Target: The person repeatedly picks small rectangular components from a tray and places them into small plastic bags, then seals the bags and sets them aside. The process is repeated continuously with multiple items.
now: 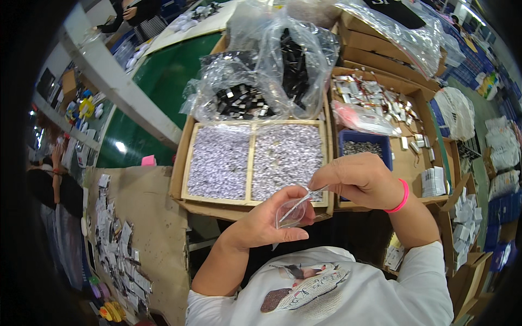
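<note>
My left hand (pixel 277 220) holds a small clear plastic bag (pixel 291 212), its palm turned up. Above and to the right, my right hand (pixel 355 181) pinches a thin whitish piece (pixel 304 201) that slants down into or against the bag; which of the two cannot be told. A pink band circles my right wrist. Both hands are over the near edge of a two-part wooden tray (pixel 249 163) filled with tiny pale pieces. Behind my right hand sits a blue plastic bin (pixel 385 142) of small metal parts.
Clear bags of black parts (pixel 293 69) lie behind the tray. On the right, a cardboard box (pixel 438 159) holds wired silvery components and stacked white papers (pixel 433 182). Small packets (pixel 118 244) cover part of the left cardboard surface. A person (pixel 57 179) is at far left, another (pixel 130 16) at upper left.
</note>
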`<control>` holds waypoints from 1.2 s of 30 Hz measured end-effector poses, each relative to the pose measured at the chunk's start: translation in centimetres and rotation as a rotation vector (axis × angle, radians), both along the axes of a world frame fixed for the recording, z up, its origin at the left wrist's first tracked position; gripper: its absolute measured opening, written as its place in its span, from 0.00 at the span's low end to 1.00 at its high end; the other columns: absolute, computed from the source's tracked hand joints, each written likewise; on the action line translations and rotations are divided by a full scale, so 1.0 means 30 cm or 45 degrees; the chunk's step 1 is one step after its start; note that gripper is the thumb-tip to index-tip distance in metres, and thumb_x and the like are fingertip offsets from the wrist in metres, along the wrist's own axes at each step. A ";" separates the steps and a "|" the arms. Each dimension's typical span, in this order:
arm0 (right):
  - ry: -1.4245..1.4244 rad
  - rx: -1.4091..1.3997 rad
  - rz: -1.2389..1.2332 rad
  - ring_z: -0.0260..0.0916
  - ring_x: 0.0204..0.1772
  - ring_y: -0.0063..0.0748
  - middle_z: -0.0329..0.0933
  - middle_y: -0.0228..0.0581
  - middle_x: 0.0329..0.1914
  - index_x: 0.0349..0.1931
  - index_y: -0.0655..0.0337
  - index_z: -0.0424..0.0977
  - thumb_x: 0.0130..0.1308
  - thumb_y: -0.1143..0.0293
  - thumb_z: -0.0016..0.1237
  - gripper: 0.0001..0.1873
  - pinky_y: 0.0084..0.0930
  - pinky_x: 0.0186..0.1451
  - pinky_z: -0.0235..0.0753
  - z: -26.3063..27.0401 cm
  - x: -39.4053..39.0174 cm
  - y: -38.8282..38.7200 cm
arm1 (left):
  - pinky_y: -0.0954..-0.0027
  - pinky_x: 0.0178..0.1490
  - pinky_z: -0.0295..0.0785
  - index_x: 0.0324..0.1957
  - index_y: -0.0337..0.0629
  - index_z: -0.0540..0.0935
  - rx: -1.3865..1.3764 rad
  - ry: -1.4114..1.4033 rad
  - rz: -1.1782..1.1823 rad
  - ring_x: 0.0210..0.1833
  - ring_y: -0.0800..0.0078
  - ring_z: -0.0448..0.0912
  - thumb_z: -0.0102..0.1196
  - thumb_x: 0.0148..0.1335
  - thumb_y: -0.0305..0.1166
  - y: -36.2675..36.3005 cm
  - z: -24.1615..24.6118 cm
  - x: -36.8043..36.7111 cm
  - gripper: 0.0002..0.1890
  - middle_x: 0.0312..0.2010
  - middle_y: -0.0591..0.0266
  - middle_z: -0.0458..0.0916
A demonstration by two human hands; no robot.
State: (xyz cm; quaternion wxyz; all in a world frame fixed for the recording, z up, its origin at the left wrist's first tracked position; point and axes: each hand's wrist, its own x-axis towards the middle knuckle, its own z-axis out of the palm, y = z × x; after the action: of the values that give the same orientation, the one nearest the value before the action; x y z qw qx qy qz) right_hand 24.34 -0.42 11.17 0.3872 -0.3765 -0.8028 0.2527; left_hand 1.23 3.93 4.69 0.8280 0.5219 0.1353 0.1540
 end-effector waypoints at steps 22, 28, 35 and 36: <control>-0.829 0.117 0.331 0.72 0.38 0.36 0.77 0.34 0.32 0.35 0.62 0.75 0.45 0.71 0.53 0.14 0.28 0.40 0.76 0.059 -0.181 0.138 | 0.67 0.60 0.65 0.66 0.35 0.51 -0.036 -0.183 0.072 0.53 0.71 0.70 0.53 0.62 0.52 -0.003 -0.069 -0.053 0.42 0.50 0.58 0.69; -0.884 0.108 0.301 0.72 0.38 0.35 0.76 0.34 0.32 0.35 0.61 0.75 0.45 0.71 0.53 0.14 0.28 0.40 0.75 0.089 -0.150 0.131 | 0.66 0.59 0.67 0.69 0.36 0.45 -0.071 -0.186 0.147 0.53 0.71 0.71 0.58 0.52 0.61 -0.006 -0.056 0.004 0.55 0.53 0.57 0.68; -0.978 0.112 0.300 0.72 0.41 0.36 0.76 0.36 0.30 0.34 0.61 0.74 0.47 0.71 0.53 0.12 0.29 0.41 0.75 0.087 -0.151 0.113 | 0.64 0.60 0.66 0.69 0.35 0.45 0.236 -0.119 0.325 0.55 0.70 0.69 0.54 0.53 0.63 -0.006 -0.046 0.048 0.55 0.61 0.56 0.60; -0.893 0.110 0.304 0.73 0.42 0.37 0.76 0.36 0.30 0.35 0.61 0.74 0.48 0.71 0.53 0.12 0.30 0.41 0.75 0.079 -0.153 0.113 | 0.64 0.59 0.66 0.69 0.36 0.45 0.362 -0.151 0.396 0.56 0.70 0.69 0.52 0.54 0.64 -0.001 -0.043 0.054 0.54 0.61 0.56 0.60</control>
State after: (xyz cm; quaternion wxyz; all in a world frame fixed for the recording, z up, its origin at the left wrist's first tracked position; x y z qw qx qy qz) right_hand 19.75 2.97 13.52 0.0720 -0.3271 -0.9349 0.1177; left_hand 2.85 3.91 3.39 0.7187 0.5964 0.1423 0.3279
